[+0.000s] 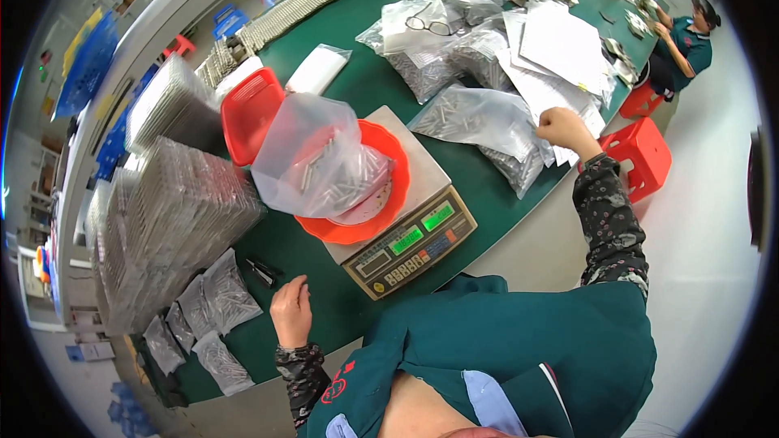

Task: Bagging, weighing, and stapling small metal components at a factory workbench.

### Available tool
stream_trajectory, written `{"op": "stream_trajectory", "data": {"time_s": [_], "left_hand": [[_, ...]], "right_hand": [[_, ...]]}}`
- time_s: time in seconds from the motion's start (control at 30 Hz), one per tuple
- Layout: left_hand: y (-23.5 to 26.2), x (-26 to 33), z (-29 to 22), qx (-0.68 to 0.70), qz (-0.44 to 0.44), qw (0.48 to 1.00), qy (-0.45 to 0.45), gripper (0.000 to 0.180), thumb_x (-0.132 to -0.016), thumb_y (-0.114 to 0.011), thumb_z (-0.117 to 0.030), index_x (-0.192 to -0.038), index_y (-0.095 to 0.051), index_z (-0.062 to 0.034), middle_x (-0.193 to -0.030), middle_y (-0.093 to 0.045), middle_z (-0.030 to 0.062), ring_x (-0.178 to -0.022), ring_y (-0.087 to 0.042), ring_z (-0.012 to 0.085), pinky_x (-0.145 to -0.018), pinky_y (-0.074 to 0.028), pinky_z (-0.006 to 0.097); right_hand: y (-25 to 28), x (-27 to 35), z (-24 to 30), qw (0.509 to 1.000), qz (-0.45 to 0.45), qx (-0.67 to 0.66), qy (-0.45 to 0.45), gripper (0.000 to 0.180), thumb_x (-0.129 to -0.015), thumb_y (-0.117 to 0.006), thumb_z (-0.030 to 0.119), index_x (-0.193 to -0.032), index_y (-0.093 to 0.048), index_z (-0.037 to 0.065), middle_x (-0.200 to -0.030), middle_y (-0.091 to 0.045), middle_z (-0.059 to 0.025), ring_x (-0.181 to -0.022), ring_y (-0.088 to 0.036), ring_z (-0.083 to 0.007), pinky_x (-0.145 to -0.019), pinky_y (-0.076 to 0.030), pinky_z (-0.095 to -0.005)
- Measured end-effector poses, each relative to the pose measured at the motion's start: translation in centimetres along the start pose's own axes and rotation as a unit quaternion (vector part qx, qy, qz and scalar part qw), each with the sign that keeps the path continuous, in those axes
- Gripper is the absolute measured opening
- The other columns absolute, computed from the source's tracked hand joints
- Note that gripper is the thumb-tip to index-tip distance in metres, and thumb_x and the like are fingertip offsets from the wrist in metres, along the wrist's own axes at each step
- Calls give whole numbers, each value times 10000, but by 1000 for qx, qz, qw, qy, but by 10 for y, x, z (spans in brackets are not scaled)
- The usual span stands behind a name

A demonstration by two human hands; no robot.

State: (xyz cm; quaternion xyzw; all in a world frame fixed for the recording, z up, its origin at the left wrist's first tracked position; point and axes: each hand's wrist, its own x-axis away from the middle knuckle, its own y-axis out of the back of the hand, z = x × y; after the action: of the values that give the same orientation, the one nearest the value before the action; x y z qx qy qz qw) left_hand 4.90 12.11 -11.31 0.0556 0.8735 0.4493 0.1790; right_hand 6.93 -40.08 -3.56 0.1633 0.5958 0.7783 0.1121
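Note:
My right hand [568, 131] is closed in a pinch at the corner of a clear plastic bag of metal pins [487, 118], beside loose paper sheets [560, 45]. What lies between its fingertips is too small to make out. My left hand [292, 312] rests near the table's front edge, loosely curled with no object visible in it, next to a small black tool [261, 272]. Between my hands stands a digital weighing scale [410, 239] with lit green displays. On its pan sits a red scalloped bowl [395, 146], holding an open plastic bag [304, 154] with similar metal pins inside.
Stacked clear plastic trays [174, 219] stand at the left, with several small filled bags [230, 292] in front. A red basket [250, 113] leans behind the bowl. Glasses [430, 20] lie on more bags at the back. A co-worker [686, 49] sits far right, beyond a red stool [641, 158].

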Motion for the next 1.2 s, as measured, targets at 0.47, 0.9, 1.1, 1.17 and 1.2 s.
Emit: {"op": "stream_trajectory", "data": {"time_s": [0.47,0.9,1.1,1.17,1.2], "left_hand": [[67,-99,-40,-72,-72,984,-148,390,-740,-547,13,-1122,-505,-52,-778,-533,105,-666,-529,257,-610,-430,337],[99,-176,-75,-179,205,939,-211,328,-718,-528,-51,-1040,-541,-115,-914,-553,101,-826,-537,299,-695,-440,377],[86,-171,-70,-201,141,951,-186,181,-775,-557,-241,-698,-583,-79,-734,-588,56,-720,-567,256,-673,-427,383],[84,-164,-65,-223,77,953,-190,217,-779,-558,-260,-655,-569,-82,-675,-579,46,-687,-566,243,-681,-409,364],[85,-160,-66,-240,21,950,-197,259,-783,-558,-280,-611,-555,-85,-616,-570,36,-654,-565,230,-689,-390,346]], "right_hand": [[4,11,43,898,-211,-364,131,181,-786,-537,49,-966,-540,28,-629,-493,-6,-577,-466,-63,-518,-370,-199],[31,-11,245,840,64,-14,539,431,-674,-667,216,-1077,-544,128,-613,-558,-123,-587,-562,-300,-562,-436,-373],[12,-14,243,813,-73,-30,577,224,-703,-639,237,-650,-551,38,-608,-531,-140,-594,-525,-333,-529,-412,-401],[14,-12,235,819,-136,-96,550,246,-718,-626,216,-594,-526,28,-590,-518,-134,-586,-518,-334,-502,-395,-402],[18,-9,235,815,-141,-93,555,246,-718,-626,216,-594,-526,28,-590,-518,-134,-586,-518,-334,-502,-395,-402]]}}
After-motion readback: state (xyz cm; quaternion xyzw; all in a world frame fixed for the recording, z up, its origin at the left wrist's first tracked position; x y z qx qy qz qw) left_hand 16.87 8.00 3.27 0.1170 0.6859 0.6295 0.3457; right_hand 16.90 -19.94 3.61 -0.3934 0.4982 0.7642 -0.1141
